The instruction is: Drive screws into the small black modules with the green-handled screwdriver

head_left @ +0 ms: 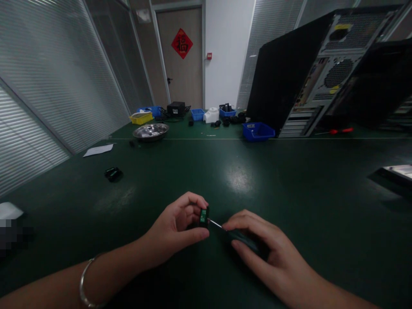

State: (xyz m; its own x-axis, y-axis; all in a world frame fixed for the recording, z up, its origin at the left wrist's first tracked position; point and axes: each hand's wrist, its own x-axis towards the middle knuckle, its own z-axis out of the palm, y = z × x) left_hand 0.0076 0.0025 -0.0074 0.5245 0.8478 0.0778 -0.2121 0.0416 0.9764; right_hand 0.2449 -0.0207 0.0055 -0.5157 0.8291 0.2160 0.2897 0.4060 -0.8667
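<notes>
Between the thumb and fingers of my left hand (pixel 180 227) is a small black part with a green face (pixel 204 215) and pale markings. My right hand (pixel 260 244) grips a screwdriver by its dark handle (pixel 246 241). The thin metal shaft (pixel 215 223) points left, and its tip meets the right side of the small part. Both hands are above the dark green table (pixel 180 171), near its front. My right palm partly hides the handle.
Small black parts (pixel 113 174) lie at the left. Farther back are a metal dish (pixel 151 131), a yellow tray (pixel 141 118), a blue bin (pixel 258 131) and a white device (pixel 211 115). A large computer case (pixel 289 68) stands at the back right, near a red-handled tool (pixel 341 131).
</notes>
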